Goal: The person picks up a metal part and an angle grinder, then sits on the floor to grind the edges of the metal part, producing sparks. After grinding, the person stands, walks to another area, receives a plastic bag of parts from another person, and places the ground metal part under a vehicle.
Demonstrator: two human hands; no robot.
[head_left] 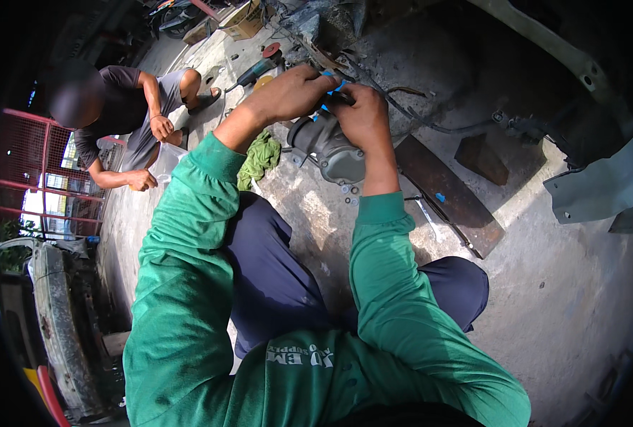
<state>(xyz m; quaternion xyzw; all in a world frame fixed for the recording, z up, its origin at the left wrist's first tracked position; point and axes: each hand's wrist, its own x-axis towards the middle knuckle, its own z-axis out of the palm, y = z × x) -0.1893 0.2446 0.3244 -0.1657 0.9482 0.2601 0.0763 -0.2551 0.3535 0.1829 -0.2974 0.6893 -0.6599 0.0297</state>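
Here I see both hands close together on top of the grey metal housing (pixel 328 148) that sits on the concrete floor (pixel 565 285): left hand (pixel 291 92) and right hand (pixel 362 114) pinch a blue-handled tool (pixel 333 84). I judge the housing heavy, stiff, maybe greasy; better to grip its round body from both sides.

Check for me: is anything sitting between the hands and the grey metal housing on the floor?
Nothing visible. The left hand and right hand are both already at the top of the grey rounded metal housing, closed around a blue-handled tool. The crumpled green rag lies off to its left side.
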